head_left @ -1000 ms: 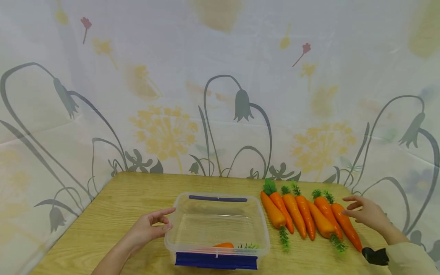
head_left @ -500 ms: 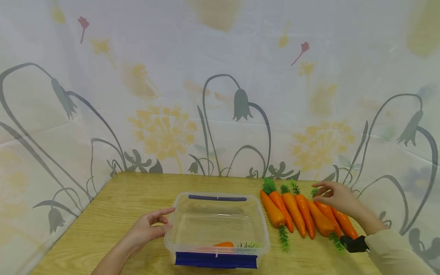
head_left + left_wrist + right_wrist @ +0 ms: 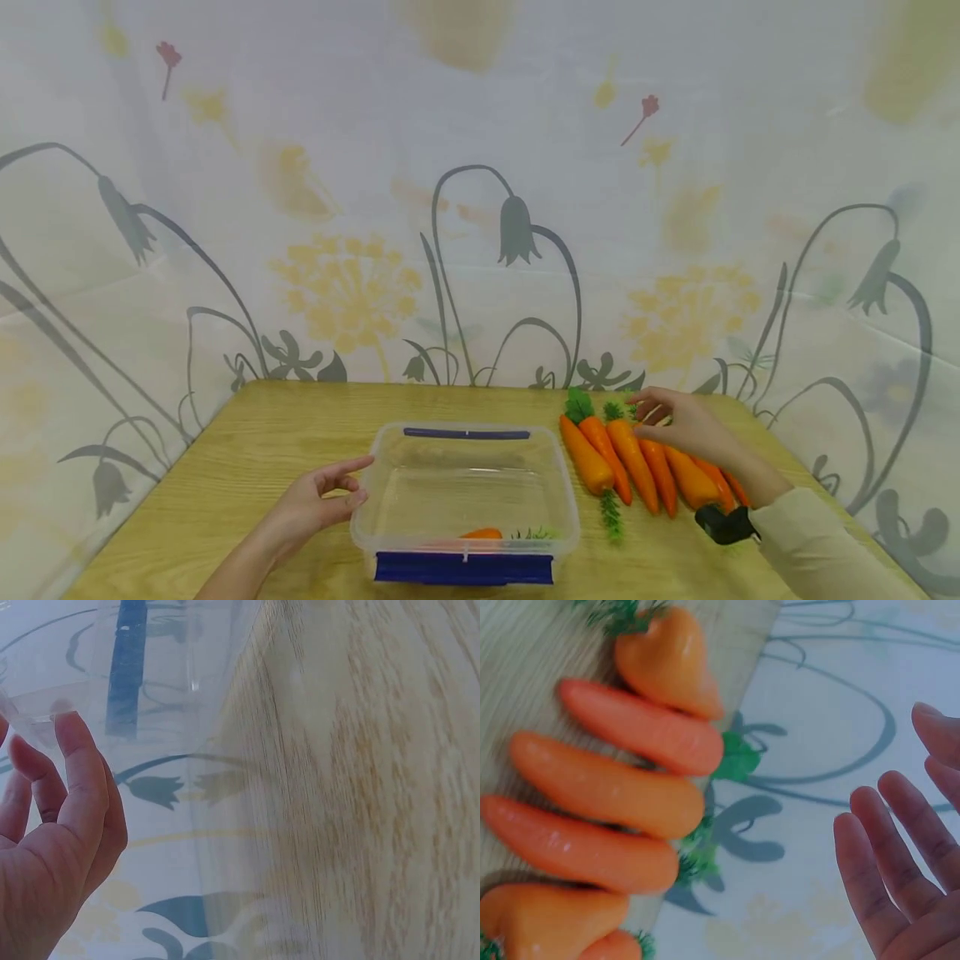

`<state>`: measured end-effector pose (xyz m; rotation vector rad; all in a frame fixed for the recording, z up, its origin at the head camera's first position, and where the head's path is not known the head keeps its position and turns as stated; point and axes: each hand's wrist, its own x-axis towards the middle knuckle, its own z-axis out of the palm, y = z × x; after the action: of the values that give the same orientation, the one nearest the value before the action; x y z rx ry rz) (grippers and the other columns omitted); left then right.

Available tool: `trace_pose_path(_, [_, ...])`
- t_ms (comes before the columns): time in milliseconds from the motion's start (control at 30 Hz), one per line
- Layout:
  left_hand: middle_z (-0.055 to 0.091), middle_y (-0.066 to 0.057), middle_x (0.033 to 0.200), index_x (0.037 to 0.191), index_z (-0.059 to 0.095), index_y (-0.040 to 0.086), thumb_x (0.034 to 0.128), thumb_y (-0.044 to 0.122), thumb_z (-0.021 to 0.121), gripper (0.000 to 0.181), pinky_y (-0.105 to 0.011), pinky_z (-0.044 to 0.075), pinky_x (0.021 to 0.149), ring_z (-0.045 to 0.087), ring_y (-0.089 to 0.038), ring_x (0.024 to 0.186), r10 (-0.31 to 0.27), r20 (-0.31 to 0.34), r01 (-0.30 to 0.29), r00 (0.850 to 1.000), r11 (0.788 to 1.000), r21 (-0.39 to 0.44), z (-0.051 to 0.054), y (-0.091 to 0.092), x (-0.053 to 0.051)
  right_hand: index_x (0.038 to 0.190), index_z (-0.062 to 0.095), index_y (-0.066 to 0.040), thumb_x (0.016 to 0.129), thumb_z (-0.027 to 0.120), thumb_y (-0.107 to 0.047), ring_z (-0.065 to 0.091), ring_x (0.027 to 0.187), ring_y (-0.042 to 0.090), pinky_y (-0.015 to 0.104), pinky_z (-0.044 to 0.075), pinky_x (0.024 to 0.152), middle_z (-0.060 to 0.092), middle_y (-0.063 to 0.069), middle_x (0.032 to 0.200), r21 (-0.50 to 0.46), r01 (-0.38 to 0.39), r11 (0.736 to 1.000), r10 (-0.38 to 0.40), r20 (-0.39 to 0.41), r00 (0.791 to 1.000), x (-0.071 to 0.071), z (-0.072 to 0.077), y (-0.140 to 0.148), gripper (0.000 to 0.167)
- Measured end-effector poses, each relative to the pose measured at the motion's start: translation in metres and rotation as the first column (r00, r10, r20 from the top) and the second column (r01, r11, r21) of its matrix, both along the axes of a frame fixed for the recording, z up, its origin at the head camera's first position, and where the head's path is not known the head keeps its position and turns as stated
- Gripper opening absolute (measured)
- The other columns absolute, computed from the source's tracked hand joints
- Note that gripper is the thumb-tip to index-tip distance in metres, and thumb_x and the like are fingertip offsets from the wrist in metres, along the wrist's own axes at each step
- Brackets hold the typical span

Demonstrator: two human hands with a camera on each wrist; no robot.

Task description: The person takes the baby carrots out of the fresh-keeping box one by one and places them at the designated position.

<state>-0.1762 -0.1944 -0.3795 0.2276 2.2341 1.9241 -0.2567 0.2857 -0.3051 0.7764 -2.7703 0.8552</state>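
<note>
A clear plastic storage box point(image 3: 465, 547) with blue latches stands on the table, its lid off. Inside, near its front wall, lies an orange carrot point(image 3: 482, 534) with green leaves. My left hand point(image 3: 311, 507) holds the box's left rim between thumb and fingers; in the left wrist view, the hand's fingers point(image 3: 84, 776) bend at the clear edge. My right hand point(image 3: 686, 427) hovers over the row of carrots point(image 3: 633, 462), fingers loosely extended and holding nothing. In the right wrist view, that hand point(image 3: 907, 877) is apart from the carrots.
Several carrots lie side by side to the right of the box, some with leaves toward the back, others toward the front. The wooden table point(image 3: 292, 425) ends at a flower-printed curtain point(image 3: 360, 192). A black strap piece point(image 3: 723, 523) sits at my right sleeve.
My right hand has moved left along the carrots, from the rightmost one to above the middle of the row. The left hand stays at the box; the view has shifted slightly.
</note>
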Motion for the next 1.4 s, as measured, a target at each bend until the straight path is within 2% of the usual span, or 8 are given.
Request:
trace_pose_path(167, [0.048,-0.01,0.101,0.139,0.039,-0.003,0.0877,0.016,0.066,0.061,-0.03,0.05,0.076,0.053,-0.019,0.089,0.001,-0.007,-0.001,1.0,1.0,-0.004,-0.001,0.0,-0.001,0.118,0.061,-0.008,0.084,0.071,-0.02,0.058,0.082,0.017,0.028,0.05,0.063,0.059,0.002,0.095,-0.031,-0.032,0.999,0.032,0.002,0.999,0.002,0.004,-0.019,0.038])
trace_pose_path(333, [0.048,-0.01,0.1,0.139,0.039,-0.004,0.0877,0.015,0.066,0.061,-0.03,0.05,0.076,0.053,-0.019,0.089,0.003,-0.005,-0.003,1.0,1.0,-0.003,-0.003,-0.001,-0.001,0.117,0.06,-0.004,0.084,0.07,-0.013,0.057,0.081,0.016,0.028,0.05,0.064,0.06,0.003,0.094,-0.042,-0.12,0.992,0.12,0.004,0.993,0.001,0.004,-0.04,0.036])
trace_pose_path(533, [0.049,-0.01,0.1,0.139,0.039,-0.003,0.0871,0.016,0.067,0.062,-0.03,0.05,0.076,0.053,-0.018,0.089,0.002,-0.008,-0.002,1.0,1.0,-0.004,-0.002,0.0,-0.001,0.116,0.061,-0.006,0.084,0.071,-0.014,0.058,0.08,0.014,0.027,0.052,0.068,0.061,0.002,0.091,-0.027,-0.174,0.984,0.174,0.012,0.985,-0.002,0.002,-0.062,0.035])
trace_pose_path(833, [0.048,-0.01,0.099,0.138,0.039,-0.004,0.0868,0.016,0.068,0.062,-0.03,0.051,0.077,0.053,-0.019,0.091,0.013,-0.016,-0.013,1.0,1.0,-0.007,-0.003,-0.001,-0.001,0.117,0.061,-0.009,0.085,0.069,-0.012,0.059,0.083,0.013,0.027,0.052,0.071,0.062,0.004,0.095,-0.058,-0.308,0.95,0.312,0.064,0.948,-0.008,0.0,-0.098,0.033])
trace_pose_path(967, [0.048,-0.01,0.1,0.138,0.039,-0.004,0.0869,0.016,0.067,0.062,-0.031,0.051,0.079,0.054,-0.02,0.093,0.011,-0.015,-0.011,1.0,1.0,-0.014,-0.002,-0.001,-0.001,0.117,0.061,-0.007,0.086,0.068,-0.008,0.06,0.085,0.015,0.028,0.052,0.073,0.062,0.006,0.096,-0.072,-0.375,0.924,0.381,0.093,0.92,-0.012,-0.002,-0.111,0.033])
trace_pose_path(1167, [0.048,-0.01,0.1,0.139,0.039,-0.004,0.0876,0.015,0.066,0.061,-0.031,0.051,0.076,0.053,-0.02,0.091,0.009,-0.011,-0.009,1.0,1.0,-0.016,-0.002,0.0,-0.002,0.118,0.06,-0.003,0.085,0.068,-0.007,0.06,0.087,0.019,0.03,0.052,0.075,0.062,0.008,0.099,-0.07,-0.468,0.881,0.473,0.157,0.867,-0.016,-0.002,-0.132,0.034])
trace_pose_path(1300, [0.048,-0.01,0.1,0.139,0.039,-0.002,0.087,0.019,0.067,0.063,-0.031,0.05,0.075,0.051,-0.02,0.091,0.007,-0.007,-0.007,1.0,1.0,-0.023,-0.002,-0.001,-0.001,0.118,0.06,-0.002,0.086,0.067,-0.009,0.06,0.09,0.021,0.03,0.051,0.078,0.061,0.007,0.1,-0.051,-0.53,0.847,0.528,0.207,0.824,-0.017,-0.001,-0.147,0.034])
trace_pose_path(1400, [0.048,-0.011,0.102,0.139,0.039,-0.001,0.0862,0.022,0.068,0.065,-0.033,0.049,0.076,0.051,-0.02,0.093,0.006,-0.002,-0.006,1.0,1.0,-0.03,-0.002,-0.001,-0.001,0.117,0.061,-0.006,0.086,0.068,-0.011,0.06,0.089,0.016,0.027,0.051,0.077,0.061,0.004,0.099,-0.001,-0.574,0.819,0.559,0.229,0.797,-0.017,-0.004,-0.158,0.032])
